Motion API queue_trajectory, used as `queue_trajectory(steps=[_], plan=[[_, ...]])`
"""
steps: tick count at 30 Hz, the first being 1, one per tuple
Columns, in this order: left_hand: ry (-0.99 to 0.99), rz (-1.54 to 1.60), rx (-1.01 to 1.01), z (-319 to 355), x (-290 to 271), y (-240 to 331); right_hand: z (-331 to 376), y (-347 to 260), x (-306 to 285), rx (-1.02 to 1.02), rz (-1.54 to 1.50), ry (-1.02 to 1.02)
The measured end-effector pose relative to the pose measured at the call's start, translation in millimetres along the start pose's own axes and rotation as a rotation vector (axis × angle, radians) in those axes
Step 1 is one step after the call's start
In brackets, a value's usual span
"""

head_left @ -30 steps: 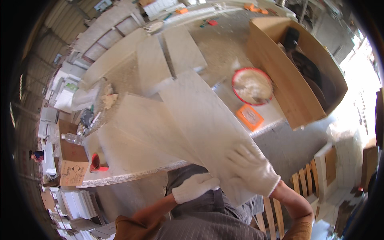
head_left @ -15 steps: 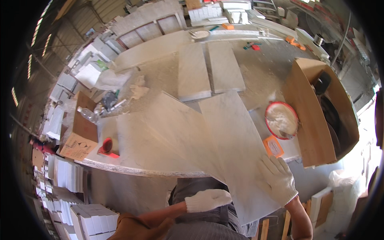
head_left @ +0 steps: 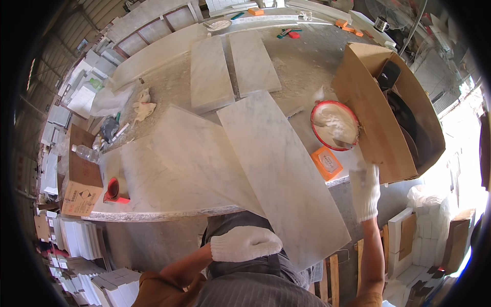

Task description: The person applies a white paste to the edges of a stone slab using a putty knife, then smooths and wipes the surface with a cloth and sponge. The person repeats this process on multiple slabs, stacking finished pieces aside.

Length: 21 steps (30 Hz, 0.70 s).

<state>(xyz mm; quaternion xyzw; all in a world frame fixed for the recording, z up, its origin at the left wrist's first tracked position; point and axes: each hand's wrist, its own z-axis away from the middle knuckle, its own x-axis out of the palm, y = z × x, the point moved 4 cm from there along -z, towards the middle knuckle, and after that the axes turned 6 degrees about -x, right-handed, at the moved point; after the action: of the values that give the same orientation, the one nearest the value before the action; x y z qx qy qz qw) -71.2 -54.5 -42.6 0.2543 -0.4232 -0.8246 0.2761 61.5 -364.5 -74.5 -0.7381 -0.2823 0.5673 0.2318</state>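
Observation:
A long white stone slab with grey veins point(head_left: 286, 179) lies aslant, its near end jutting past the worktable's edge. Beneath and left of it is another pale slab point(head_left: 199, 153). In a white glove, my left hand point(head_left: 245, 243) rests over my lap, beside the slab's near left edge; its fingers blend together and are not clear. My gloved right hand point(head_left: 369, 197) is raised off the slab, to the right of its near end, turned edge-on. Something flat and grey shows against its palm side, too blurred to name.
A red-rimmed bowl of white paste point(head_left: 335, 125) with a blade in it, an orange box point(head_left: 326, 163) and a large cardboard box point(head_left: 358, 112) stand right. Two slabs point(head_left: 212, 77) lie farther back. A red tape dispenser point(head_left: 116, 190) and another carton point(head_left: 82, 179) are left.
My right hand has lifted off the slab and moved right, turning from flat to edge-on. The left hand stays over my lap. The whole view has shifted, so the table appears farther left and higher.

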Motion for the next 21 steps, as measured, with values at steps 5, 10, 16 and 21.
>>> queue_trajectory(steps=[5,10,16,21], plan=[[-0.011,-0.087,0.055,-2.8,7.3,5.5,-57.1,-8.3,18.6,-0.173,0.192,0.144],[-0.037,-0.084,0.06,-3.9,5.6,11.4,-81.0,7.1,27.0,-0.028,0.351,-0.128],[-0.032,-0.086,0.096,-9.9,-0.9,13.8,-69.4,-17.7,-14.0,-0.086,0.033,0.054],[-0.089,-0.026,0.087,-16.6,-0.6,7.2,-40.2,-33.7,17.8,0.231,-0.713,-0.23]])
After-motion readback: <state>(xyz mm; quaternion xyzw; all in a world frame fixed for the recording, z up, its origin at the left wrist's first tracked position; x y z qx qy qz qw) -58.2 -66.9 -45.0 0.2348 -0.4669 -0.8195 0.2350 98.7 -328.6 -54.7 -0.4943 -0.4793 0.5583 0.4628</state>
